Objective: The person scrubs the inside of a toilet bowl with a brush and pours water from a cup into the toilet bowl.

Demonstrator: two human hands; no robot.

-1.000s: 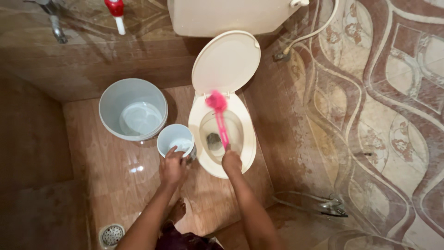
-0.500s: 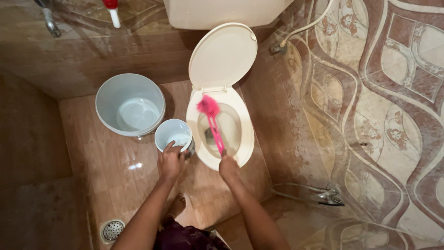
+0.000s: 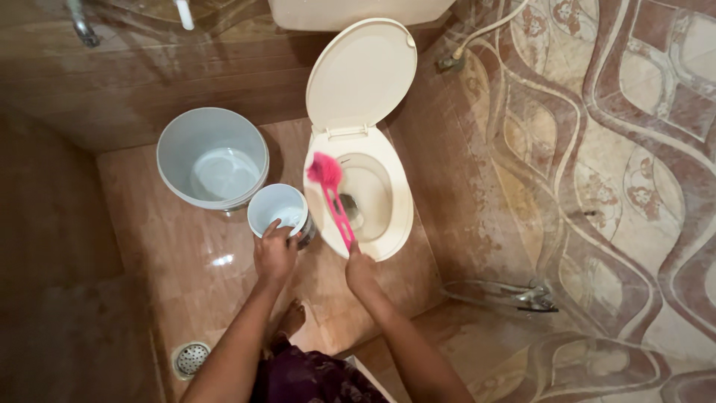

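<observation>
Bare forearms, a bare foot (image 3: 292,316), and a dark purple patterned garment (image 3: 313,377).

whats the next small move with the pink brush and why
Probably sweep the pink brush along the far rim of the toilet bowl. The right hand holds the handle, and the bristle head sits on the rim's near-left side, the lid is up, so the rest of the rim is open. The left hand holds the small mug, ready beside it.

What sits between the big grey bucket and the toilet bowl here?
In the head view, the small mug stands on the floor between the bucket and the toilet bowl. The left hand grips it; the right hand holds the pink brush.
</observation>
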